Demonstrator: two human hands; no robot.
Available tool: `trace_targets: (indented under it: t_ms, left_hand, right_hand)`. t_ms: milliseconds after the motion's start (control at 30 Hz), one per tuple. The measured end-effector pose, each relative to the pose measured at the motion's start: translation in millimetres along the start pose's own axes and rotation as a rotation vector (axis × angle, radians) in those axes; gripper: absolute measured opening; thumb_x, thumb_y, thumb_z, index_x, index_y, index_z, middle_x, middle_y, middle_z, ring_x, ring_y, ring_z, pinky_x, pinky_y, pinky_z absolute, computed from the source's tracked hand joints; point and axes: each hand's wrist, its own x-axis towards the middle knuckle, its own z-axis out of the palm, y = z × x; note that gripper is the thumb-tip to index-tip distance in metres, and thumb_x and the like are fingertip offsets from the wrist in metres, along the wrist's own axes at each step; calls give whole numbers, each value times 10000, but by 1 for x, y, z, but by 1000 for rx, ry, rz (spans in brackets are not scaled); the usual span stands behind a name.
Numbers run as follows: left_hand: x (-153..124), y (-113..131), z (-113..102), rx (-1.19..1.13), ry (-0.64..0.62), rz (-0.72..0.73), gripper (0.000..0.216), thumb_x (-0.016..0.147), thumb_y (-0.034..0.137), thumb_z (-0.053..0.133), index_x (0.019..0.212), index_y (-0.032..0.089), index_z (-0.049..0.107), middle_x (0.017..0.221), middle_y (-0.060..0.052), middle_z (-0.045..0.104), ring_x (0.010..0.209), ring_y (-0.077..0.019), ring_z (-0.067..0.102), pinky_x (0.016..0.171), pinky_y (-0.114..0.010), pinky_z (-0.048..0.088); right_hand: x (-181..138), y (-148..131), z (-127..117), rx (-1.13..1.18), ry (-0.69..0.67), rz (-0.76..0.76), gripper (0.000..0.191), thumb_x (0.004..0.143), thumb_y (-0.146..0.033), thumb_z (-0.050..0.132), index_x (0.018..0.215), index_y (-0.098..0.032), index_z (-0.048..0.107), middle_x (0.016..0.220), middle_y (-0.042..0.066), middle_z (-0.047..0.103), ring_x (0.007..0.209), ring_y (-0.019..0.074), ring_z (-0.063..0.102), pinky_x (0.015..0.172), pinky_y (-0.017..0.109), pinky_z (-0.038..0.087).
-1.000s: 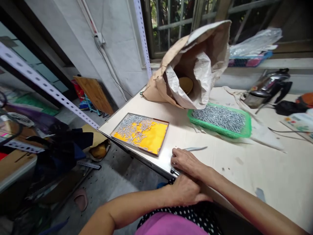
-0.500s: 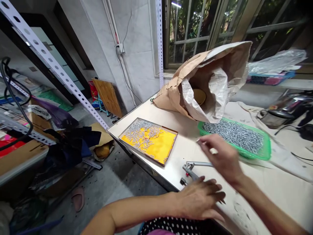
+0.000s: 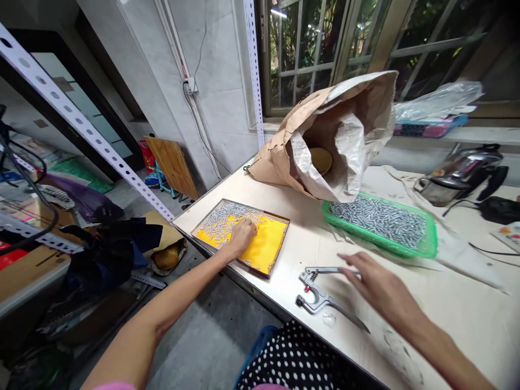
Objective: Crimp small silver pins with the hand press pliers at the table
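My left hand (image 3: 242,235) reaches into a shallow tray with a yellow floor (image 3: 266,250) at the table's left edge. Its fingers are curled down onto the small silver metal pieces (image 3: 221,219) lying there; what they hold is hidden. My right hand (image 3: 377,286) hovers open, fingers stretched out, over the upper handle of metal hand pliers (image 3: 319,295) that lie on the table near the front edge.
A green basket (image 3: 426,249) full of silver pieces stands behind the pliers. A large open brown paper sack (image 3: 345,130) lies behind it. A kettle (image 3: 459,173) and black cables sit at the far right. Shelving and clutter fill the floor at left.
My left hand has gone from the table's front edge out to the yellow tray. My right hand has come down from near the green basket to the pliers' handle.
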Motion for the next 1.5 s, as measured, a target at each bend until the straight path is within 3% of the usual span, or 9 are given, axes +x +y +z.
trace_targets:
  t_ms: [167,333,467,600,733,867,1167,1333,1500]
  left_hand:
    - [12,-7,8,19,-39,14,226,940,186,474,925,131,693,1036,-144,655,1055,-257,542,858,-321,411]
    - [21,-4,-1,29,-57,37,210,902,146,483,940,97,684,1070,-182,645,1088,-294,543,895,-358,419]
    - [-1,30,-17,-186,-32,121,190,873,179,523,909,135,705,949,-115,698,928,-235,614,857,-325,455]
    - [-49,81,-22,-603,-176,183,198,849,259,582,957,178,726,910,-56,721,783,-175,646,751,-267,493]
    - [-81,115,-6,-921,-412,20,199,823,287,607,896,139,718,676,-10,658,529,-117,568,552,-230,468]
    - [-90,125,14,-1128,-458,-165,271,753,378,693,844,123,688,548,37,561,485,-100,507,472,-207,439]
    - [-87,121,33,-964,-453,-141,288,728,402,688,790,121,685,515,36,559,425,-82,442,428,-196,346]
    - [-75,121,25,-777,-568,-53,313,753,446,659,684,142,680,431,59,475,405,-74,397,434,-193,288]
    - [-67,121,20,-774,-693,-72,405,713,485,708,505,162,579,391,58,454,370,-63,370,413,-199,264]
  right_hand:
    - [-57,-35,28,-9,-207,100,314,984,-392,384,1168,-262,603,1029,63,617,780,197,664,600,306,498]
    - [-65,-41,26,-128,-319,216,240,988,-268,407,1056,-200,627,1005,68,606,852,192,642,687,291,462]
    - [-58,-45,19,-202,-384,262,233,998,-233,392,974,-175,617,985,68,619,831,177,618,666,285,412]
    - [-57,-44,19,-235,-363,219,217,995,-221,397,948,-183,605,972,64,635,820,164,593,637,283,359]
    - [-65,-40,24,-297,-289,147,219,988,-178,400,927,-177,611,925,58,637,794,164,567,628,298,311]
    - [-72,-40,24,-330,-178,54,230,965,-111,403,898,-181,612,872,56,632,753,168,523,635,312,281]
    - [-71,-39,21,-322,-155,18,261,964,-77,381,916,-172,620,871,64,628,755,184,513,641,337,276]
    - [-67,-34,23,-295,-206,37,253,971,-92,379,934,-171,616,899,72,626,762,179,521,633,328,274]
    - [-63,-34,21,-278,-299,64,232,971,-108,387,984,-176,608,963,73,627,790,182,531,594,320,271]
